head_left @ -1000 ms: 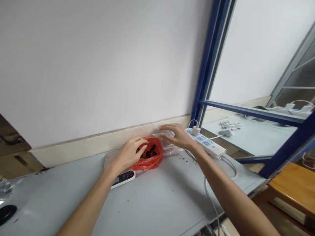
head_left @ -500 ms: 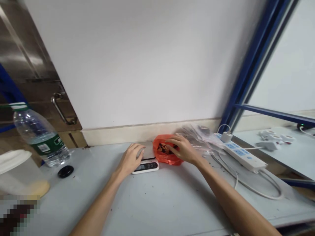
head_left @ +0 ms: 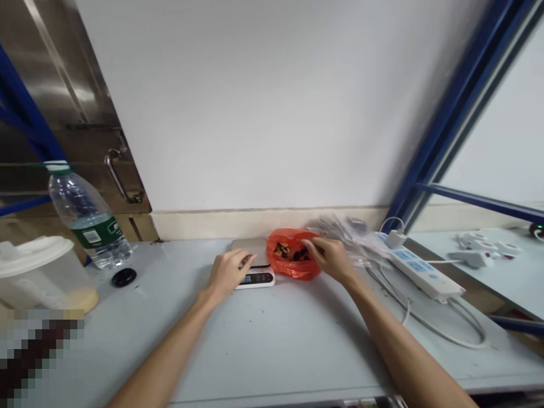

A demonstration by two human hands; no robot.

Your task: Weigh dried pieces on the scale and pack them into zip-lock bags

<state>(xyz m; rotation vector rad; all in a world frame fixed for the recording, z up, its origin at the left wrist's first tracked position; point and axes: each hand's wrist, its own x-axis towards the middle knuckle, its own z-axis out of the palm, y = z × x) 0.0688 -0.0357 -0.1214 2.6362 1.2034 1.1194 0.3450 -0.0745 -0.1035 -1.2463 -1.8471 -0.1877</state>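
Observation:
A small digital kitchen scale (head_left: 257,277) with a white body, metal plate and lit display lies on the table near the wall. My left hand (head_left: 229,269) is over its left side, thumb and fingers curled together. Something small and brown shows between them; its kind is too small to tell. Just right of the scale stands an open red plastic bag (head_left: 297,271) with brown and dark dried pieces (head_left: 283,250) inside. My right hand (head_left: 331,258) is closed at the bag's right rim, thumb and fingers pinching it.
A large water bottle (head_left: 100,229), a white-lidded plastic jug (head_left: 46,275) and a black round cap (head_left: 124,277) stand at the left. Clear plastic bags (head_left: 355,235), a power strip (head_left: 425,275) and a looped cable (head_left: 442,338) lie at the right. The wall is close behind.
My right hand has drawn back from the bag's opening to its right rim, and its fingers have closed. My left hand stays by the scale. The view has shifted slightly.

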